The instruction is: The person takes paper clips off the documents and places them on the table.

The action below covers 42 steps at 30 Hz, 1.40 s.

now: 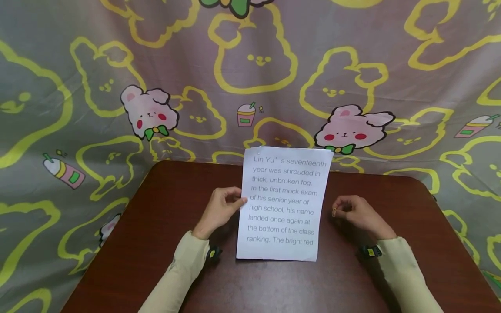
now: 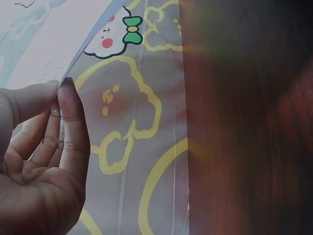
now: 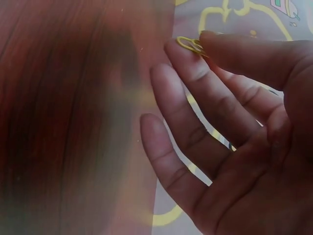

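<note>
A white printed sheet of paper [image 1: 282,204] stands upright above the table, its text facing me. My left hand [image 1: 220,211] pinches its left edge between thumb and forefinger. In the left wrist view the paper [image 2: 44,49] rises from the fingertips of the left hand [image 2: 49,147]; whether it is one sheet or several I cannot tell. To the right of the paper and apart from it, my right hand [image 1: 362,215] holds a small yellow paper clip [image 1: 334,211]. The right wrist view shows the paper clip [image 3: 190,45] pinched between thumb and forefinger of the right hand [image 3: 220,122], the other fingers loosely extended.
The dark reddish-brown wooden table [image 1: 266,287] lies under both hands. A cloth curtain [image 1: 188,65] with yellow outlines and cartoon rabbits hangs behind and around it. A dark band with a small device [image 1: 369,251] is at the right wrist, and a similar device [image 1: 213,253] at the left.
</note>
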{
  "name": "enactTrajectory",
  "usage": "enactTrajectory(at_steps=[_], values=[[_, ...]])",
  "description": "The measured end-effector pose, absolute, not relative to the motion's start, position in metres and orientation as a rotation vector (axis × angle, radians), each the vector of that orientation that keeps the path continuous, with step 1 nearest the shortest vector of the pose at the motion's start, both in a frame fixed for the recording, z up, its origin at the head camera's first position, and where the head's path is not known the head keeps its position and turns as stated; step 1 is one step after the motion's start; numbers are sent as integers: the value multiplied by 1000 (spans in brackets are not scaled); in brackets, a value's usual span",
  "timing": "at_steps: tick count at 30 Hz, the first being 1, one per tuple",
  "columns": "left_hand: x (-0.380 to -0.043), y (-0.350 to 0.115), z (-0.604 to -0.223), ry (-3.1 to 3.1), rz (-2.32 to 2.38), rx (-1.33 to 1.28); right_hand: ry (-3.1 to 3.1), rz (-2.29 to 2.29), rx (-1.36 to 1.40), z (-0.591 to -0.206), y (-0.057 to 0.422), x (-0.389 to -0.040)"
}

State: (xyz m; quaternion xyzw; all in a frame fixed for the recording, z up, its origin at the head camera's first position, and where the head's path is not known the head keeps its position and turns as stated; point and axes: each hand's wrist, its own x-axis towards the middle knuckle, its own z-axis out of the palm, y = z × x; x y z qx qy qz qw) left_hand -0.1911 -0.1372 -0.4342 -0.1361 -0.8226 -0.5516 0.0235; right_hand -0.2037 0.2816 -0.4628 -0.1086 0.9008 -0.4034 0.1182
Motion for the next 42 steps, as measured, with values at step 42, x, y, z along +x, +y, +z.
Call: enactTrajectory(at_steps=[42], values=[[-188, -137, -430, -2551, -1722, -408, 2523, -1125, -165, -478, 296, -204]])
